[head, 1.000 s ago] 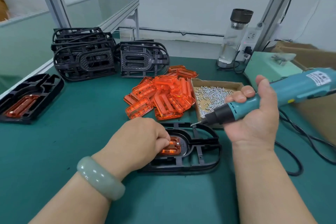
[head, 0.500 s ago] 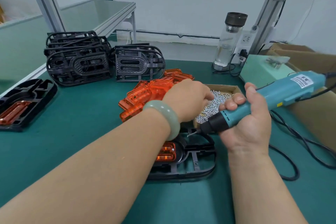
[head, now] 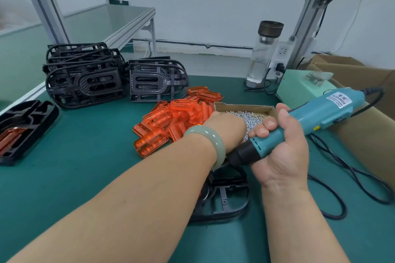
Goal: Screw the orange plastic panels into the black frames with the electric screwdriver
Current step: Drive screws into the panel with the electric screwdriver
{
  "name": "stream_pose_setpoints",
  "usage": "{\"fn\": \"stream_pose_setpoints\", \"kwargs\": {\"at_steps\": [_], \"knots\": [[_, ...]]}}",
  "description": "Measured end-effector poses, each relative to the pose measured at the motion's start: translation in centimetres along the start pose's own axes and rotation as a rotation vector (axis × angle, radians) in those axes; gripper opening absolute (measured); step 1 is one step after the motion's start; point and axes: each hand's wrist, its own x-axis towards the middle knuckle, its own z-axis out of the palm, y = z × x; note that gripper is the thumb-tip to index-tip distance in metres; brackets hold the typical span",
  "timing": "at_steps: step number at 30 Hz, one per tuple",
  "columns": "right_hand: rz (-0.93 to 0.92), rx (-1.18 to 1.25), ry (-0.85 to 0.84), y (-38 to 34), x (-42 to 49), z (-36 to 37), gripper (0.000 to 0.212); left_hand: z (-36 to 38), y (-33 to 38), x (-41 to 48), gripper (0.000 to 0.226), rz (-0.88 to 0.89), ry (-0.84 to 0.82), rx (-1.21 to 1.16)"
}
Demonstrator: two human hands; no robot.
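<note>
The right hand has its fingers and thumb wrapped round a teal, black-nosed electric screwdriver. The tool's white label carries red and dark print too blurred to read. The left hand, with one pale green stone bangle on its wrist, reaches into a shallow cardboard box of small silver screws. Its fingers are hidden behind the knuckles, so whether they pinch anything cannot be told. One black plastic frame lies on the green mat under the left forearm. A heap of orange translucent plastic panels, too overlapped to count, lies just left of the box. Two stacks of black frames stand at the back. One frame with an orange panel fitted lies at the left edge. One clear glass bottle with a dark cap stands behind.
</note>
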Motion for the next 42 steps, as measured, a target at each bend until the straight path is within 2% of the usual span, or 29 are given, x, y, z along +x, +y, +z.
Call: {"fn": "stream_pose_setpoints", "kwargs": {"at_steps": [5, 8, 11, 16, 18, 24, 30, 34, 37, 42], "knots": [[0.038, 0.023, -0.024, 0.2, -0.1, -0.1, 0.008, 0.2, -0.2, -0.5, 0.023, -0.086, 0.097, -0.177], [0.051, 0.048, -0.042, 0.2, -0.2, 0.0, 0.007, -0.2, -0.3, -0.9, 0.023, -0.078, 0.123, -0.260], [0.046, 0.056, -0.037, 0.1, -0.1, 0.0, 0.008, -0.4, -0.4, -1.0, 0.018, -0.044, 0.141, -0.290], [0.045, 0.055, -0.035, 0.2, -0.2, 0.0, 0.006, -0.1, -0.3, -0.8, 0.028, -0.039, 0.151, -0.309], [0.040, 0.063, -0.036, 0.1, -0.2, 0.1, 0.006, -0.2, -0.4, -1.1, 0.020, -0.048, 0.171, -0.327], [0.034, 0.035, -0.036, 0.1, -0.2, -0.2, 0.006, -0.4, -1.6, -4.3, 0.021, -0.192, 0.489, -0.697], [0.067, 0.086, -0.060, 0.5, -0.7, 0.3, 0.006, 0.3, -3.0, -9.8, 0.031, -0.330, 0.649, -1.126], [0.091, 0.099, -0.062, 1.2, -1.2, 0.7, 0.004, 1.2, -3.7, -13.0, 0.034, -0.389, 0.733, -1.368], [0.105, 0.101, -0.079, 1.9, -1.6, 1.0, 0.009, 2.2, -3.7, -14.6, 0.029, -0.459, 0.766, -1.463], [0.130, 0.087, -0.071, 2.6, -2.3, 1.6, 0.019, 2.8, -3.5, -15.8, 0.027, -0.491, 0.740, -1.601]]}}
